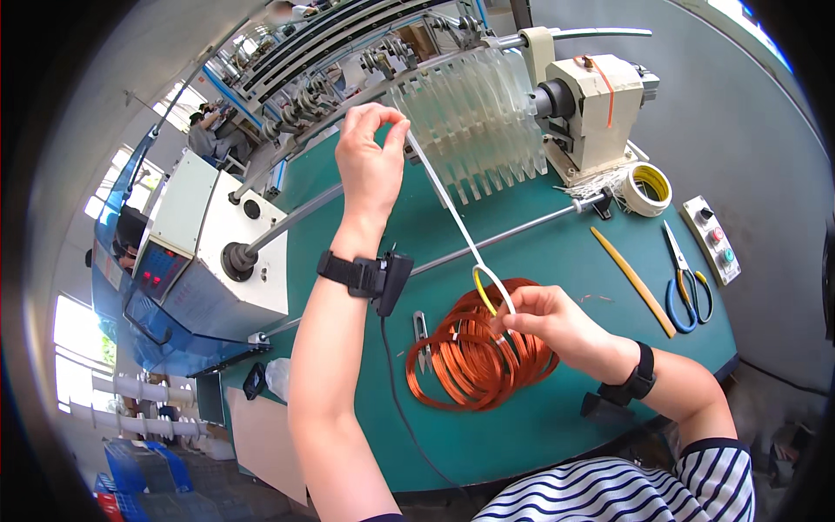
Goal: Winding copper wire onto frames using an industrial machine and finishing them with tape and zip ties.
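My left hand (pixel 372 161) is raised near the clear plastic winding former (pixel 474 122), its thumb and forefinger pinching the upper end of a strip of white tape (pixel 450 202). The strip runs taut down to the right, then curls into a loop whose inner side shows yellow. At its lower end my right hand (pixel 565 329) is closed on the tape, just over the coils of copper wire (pixel 461 365). These coils lie bundled on the green table (pixel 383 435), partly hidden by my right fingers. Both wrists wear black straps.
Small thread snips (pixel 422 335) lie beside the coils. On the right are a yellow pointed stick (pixel 633 283), scissors (pixel 685 283), a button box (pixel 711 239) and a tape roll (pixel 646 190). A metal rod (pixel 504 233) crosses behind. The winding machine (pixel 213 244) stands left, its tailstock (pixel 596 109) at back right.
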`<action>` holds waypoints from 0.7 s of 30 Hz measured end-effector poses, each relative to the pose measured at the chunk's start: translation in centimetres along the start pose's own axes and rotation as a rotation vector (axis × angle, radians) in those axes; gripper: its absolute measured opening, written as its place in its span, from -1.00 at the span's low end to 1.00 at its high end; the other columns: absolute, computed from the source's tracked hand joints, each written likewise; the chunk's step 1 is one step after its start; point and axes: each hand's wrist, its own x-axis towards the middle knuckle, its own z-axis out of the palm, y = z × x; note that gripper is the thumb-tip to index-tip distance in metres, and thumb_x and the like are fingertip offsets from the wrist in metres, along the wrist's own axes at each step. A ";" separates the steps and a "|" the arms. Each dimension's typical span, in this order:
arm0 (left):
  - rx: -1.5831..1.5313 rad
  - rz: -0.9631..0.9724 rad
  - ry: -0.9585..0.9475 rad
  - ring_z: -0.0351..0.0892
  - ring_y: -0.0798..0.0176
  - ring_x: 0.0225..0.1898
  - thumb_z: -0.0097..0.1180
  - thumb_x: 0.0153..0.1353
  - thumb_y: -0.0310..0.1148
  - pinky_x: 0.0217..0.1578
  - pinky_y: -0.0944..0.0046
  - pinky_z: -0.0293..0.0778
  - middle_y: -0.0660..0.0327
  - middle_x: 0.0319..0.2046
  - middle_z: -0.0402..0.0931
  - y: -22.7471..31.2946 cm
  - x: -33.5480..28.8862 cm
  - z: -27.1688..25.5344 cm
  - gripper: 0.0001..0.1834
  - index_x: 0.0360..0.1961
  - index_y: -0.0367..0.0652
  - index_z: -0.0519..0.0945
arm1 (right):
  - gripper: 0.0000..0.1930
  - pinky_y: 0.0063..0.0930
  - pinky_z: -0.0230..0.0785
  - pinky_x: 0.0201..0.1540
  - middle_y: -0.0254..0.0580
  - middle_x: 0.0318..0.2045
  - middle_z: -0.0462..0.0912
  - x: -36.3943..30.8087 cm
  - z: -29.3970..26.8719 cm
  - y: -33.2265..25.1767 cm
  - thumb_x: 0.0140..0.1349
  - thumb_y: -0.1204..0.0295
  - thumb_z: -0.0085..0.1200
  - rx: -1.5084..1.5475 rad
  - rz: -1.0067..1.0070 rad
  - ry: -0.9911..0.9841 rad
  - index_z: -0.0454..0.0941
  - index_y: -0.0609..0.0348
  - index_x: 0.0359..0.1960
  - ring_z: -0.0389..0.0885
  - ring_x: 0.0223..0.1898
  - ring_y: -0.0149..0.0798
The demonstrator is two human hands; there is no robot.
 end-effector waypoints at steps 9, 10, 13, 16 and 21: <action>-0.152 -0.220 -0.032 0.51 0.29 -0.25 0.22 0.03 -0.47 -0.29 0.33 0.47 0.14 -0.13 0.49 -3.7 1.8 3.1 -0.56 -0.02 -0.14 0.42 | -0.93 -0.59 0.31 -0.22 -0.31 -0.35 0.58 6.4 0.1 -2.5 0.17 0.46 0.03 0.200 0.021 0.095 0.49 0.14 -0.33 0.54 -0.27 -0.43; -0.146 -0.242 -0.078 0.52 0.26 -0.22 0.24 0.02 -0.47 -0.27 0.31 0.49 0.08 -0.08 0.46 -4.0 0.6 3.3 -0.44 0.08 -0.15 0.33 | -0.93 -0.59 0.31 -0.22 -0.31 -0.35 0.58 6.7 0.0 -2.8 0.17 0.46 0.03 0.202 0.023 0.093 0.49 0.14 -0.33 0.54 -0.27 -0.43; -0.171 -0.268 -0.154 0.53 0.23 -0.17 0.25 0.00 -0.48 -0.26 0.30 0.52 0.01 -0.01 0.44 -3.2 -1.9 3.5 -0.28 0.21 -0.18 0.21 | -0.94 -0.55 0.35 -0.29 -0.33 -0.40 0.56 7.5 -0.7 -3.7 0.17 0.46 0.04 0.173 0.004 0.118 0.48 0.14 -0.34 0.56 -0.32 -0.43; -0.144 -0.337 -0.215 0.54 0.25 -0.19 0.23 -0.01 -0.51 -0.29 0.33 0.53 -0.01 -0.01 0.44 -3.2 -2.2 3.2 -0.21 0.26 -0.27 0.13 | -0.90 -0.64 0.39 -0.34 -0.30 -0.44 0.56 8.4 -1.5 -4.7 0.21 0.47 0.00 0.109 -0.053 0.156 0.46 0.19 -0.27 0.60 -0.38 -0.39; -0.154 -0.318 -0.232 0.52 0.27 -0.19 0.17 0.03 -0.55 -0.25 0.32 0.52 0.02 0.00 0.43 -4.4 -3.0 3.7 -0.22 0.27 -0.29 0.08 | -0.86 -0.65 0.38 -0.49 -0.26 -0.52 0.54 10.4 -5.3 -8.0 0.21 0.49 -0.05 0.144 -0.243 0.455 0.45 0.22 -0.21 0.61 -0.46 -0.35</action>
